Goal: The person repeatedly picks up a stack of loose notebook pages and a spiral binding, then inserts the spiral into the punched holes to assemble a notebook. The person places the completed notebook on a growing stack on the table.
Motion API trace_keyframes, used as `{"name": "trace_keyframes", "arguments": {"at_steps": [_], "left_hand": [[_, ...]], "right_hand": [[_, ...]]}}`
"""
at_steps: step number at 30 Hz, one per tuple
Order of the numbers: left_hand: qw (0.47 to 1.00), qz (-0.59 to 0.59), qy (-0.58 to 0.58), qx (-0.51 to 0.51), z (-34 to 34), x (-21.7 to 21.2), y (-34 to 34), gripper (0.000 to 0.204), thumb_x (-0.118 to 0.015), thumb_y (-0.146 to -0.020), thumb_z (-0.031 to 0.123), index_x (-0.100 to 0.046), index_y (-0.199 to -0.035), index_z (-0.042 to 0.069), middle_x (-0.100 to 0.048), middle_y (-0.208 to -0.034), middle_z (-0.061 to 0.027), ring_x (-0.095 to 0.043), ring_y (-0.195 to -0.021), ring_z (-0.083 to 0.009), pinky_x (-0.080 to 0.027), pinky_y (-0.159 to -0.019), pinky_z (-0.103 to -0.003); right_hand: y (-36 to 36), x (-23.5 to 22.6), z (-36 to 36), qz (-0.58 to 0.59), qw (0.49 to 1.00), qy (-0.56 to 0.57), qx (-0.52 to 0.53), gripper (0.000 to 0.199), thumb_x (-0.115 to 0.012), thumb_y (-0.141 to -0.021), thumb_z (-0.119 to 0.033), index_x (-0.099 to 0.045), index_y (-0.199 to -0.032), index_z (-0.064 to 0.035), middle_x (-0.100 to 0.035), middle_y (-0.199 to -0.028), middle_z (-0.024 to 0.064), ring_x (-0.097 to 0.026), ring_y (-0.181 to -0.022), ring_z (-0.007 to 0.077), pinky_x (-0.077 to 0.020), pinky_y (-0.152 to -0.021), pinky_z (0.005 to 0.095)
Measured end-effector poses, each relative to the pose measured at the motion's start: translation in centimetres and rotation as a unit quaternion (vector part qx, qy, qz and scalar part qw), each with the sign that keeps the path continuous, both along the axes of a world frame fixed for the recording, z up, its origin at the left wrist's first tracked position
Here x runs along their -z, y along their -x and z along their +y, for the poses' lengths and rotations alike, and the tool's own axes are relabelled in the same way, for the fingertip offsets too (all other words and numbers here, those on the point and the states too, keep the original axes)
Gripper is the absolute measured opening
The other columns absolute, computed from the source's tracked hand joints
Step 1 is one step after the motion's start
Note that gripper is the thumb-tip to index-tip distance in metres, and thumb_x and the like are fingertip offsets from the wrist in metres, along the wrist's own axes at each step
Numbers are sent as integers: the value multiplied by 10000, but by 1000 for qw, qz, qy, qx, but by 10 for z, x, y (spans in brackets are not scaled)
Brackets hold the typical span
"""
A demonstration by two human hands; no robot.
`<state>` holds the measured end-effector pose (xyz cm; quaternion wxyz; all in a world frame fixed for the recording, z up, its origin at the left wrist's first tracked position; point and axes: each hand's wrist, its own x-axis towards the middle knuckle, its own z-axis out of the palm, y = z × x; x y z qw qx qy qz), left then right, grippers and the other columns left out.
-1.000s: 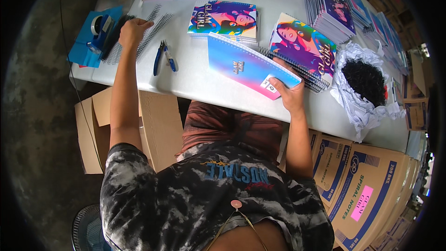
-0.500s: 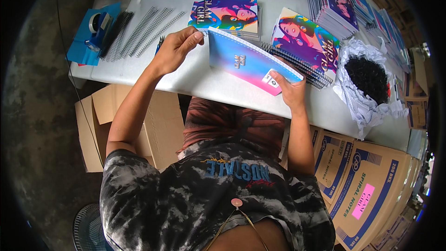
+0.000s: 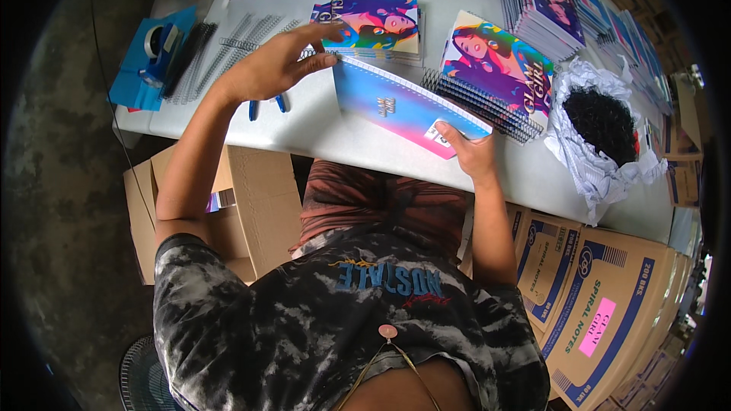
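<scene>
Now centre frame: left hand [image 3: 270, 68], back from the wire coils [image 3: 228, 42] upper left, fingers pinching the notebook [image 3: 403, 106] spine; right hand [image 3: 472, 154] gripping its lower corner, binding evidently beginning.

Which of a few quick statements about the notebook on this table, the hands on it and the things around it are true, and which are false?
1. The right hand grips the near corner of the blue-and-pink notebook. True.
2. The left hand lies flat on the tape dispenser. False: it is at the notebook's far left corner, and the dispenser sits apart on a blue sheet at the table's left end.
3. A loose black spiral coil lies beside the notebook, to its right. True.
4. The white bag holds red pens. False: it holds a dark, black mass.
5. Cardboard boxes stand below the table edge on the right. True.
</scene>
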<state>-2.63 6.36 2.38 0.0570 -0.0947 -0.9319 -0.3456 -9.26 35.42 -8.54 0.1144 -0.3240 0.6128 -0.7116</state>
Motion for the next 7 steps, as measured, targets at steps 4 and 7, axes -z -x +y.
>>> {"name": "trace_keyframes", "arguments": {"at_steps": [4, 7], "left_hand": [[982, -13, 186, 2, 5, -13, 4, 310, -623, -818, 183, -555, -1079, 30, -581, -1066, -122, -546, -989, -267, -438, -861, -370], [938, 115, 328, -3, 9, -4, 0, 335, -613, -818, 144, -535, -1139, 82, -528, -1167, -153, -510, -1094, -239, -381, -948, -336]], "right_hand": [[-1, -6, -2, 77, 996, -50, 17, 266, -596, -830, -10, -611, -1096, -5, -664, -880, 36, -531, -709, 35, -449, -638, 196], [-3, -9, -6, 148, 987, -47, 35, 264, -572, -851, -29, -608, -1112, -19, -676, -916, 95, -561, -671, 94, -461, -634, 195]]}}
